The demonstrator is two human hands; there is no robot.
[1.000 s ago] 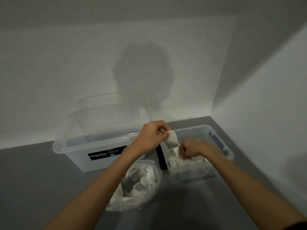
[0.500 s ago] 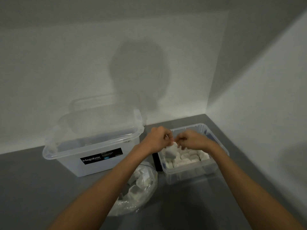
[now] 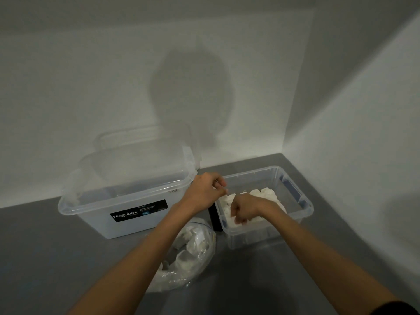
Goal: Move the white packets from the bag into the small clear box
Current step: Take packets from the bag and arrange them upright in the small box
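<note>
**A:** What is the right hand [image 3: 244, 208] doing?

**B:** It's curled, knuckles down among the white packets [image 3: 268, 194] in the small clear box [image 3: 261, 237]. It's probably seating one, but I cannot tell whether it grips any.

**A:** And the left hand [image 3: 204, 192]?

**B:** It's curled over the box's left rim, fingertips meeting the thumb. Anything pinched there is too small to tell. It's likely placed for the next reach, since the bag [image 3: 195, 251] lies open just beside the box on the tabletop [image 3: 45, 258], with more packets inside.

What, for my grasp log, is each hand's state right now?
Left hand: closed, fingers curled, nothing visible in it.
Right hand: fingers curled among the white packets in the small clear box; grip cannot be told.
</note>
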